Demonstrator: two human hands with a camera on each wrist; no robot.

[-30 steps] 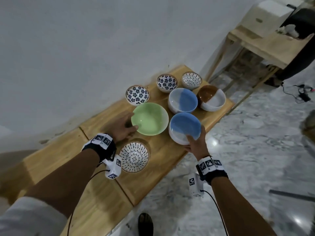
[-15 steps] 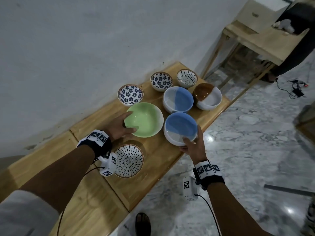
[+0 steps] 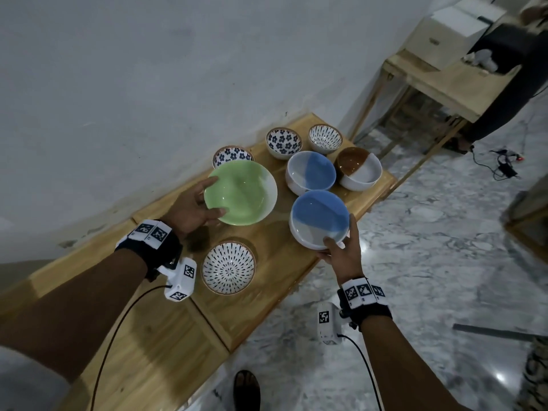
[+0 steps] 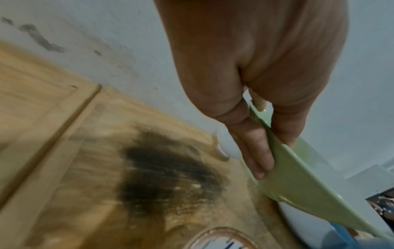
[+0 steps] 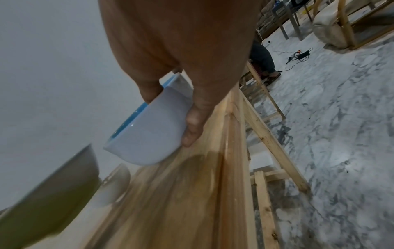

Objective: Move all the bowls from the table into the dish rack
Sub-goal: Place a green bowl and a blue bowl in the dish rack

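Observation:
My left hand (image 3: 197, 204) grips the rim of the green bowl (image 3: 240, 192), thumb inside and fingers under it, and holds it tilted above the wooden table (image 3: 278, 268). In the left wrist view the green bowl (image 4: 298, 182) hangs clear of the wood, pinched by my left hand (image 4: 262, 134). My right hand (image 3: 341, 250) holds a blue-and-white bowl (image 3: 319, 219) lifted at the table's front edge; the same blue-and-white bowl (image 5: 149, 129) shows in my right hand (image 5: 185, 107). No dish rack is in view.
Still on the table stand a dash-patterned bowl (image 3: 229, 267), a second blue-and-white bowl (image 3: 310, 172), a brown-and-white bowl (image 3: 359, 168), two flower-patterned bowls (image 3: 283, 142) and a small dash-patterned bowl (image 3: 325, 138). Another wooden table (image 3: 444, 81) stands far right, with a person beside it and cables on the marble floor.
Both hands have lifted their bowls off the table: the green bowl has risen and tilted in my left hand, and the blue-and-white bowl has come up in my right.

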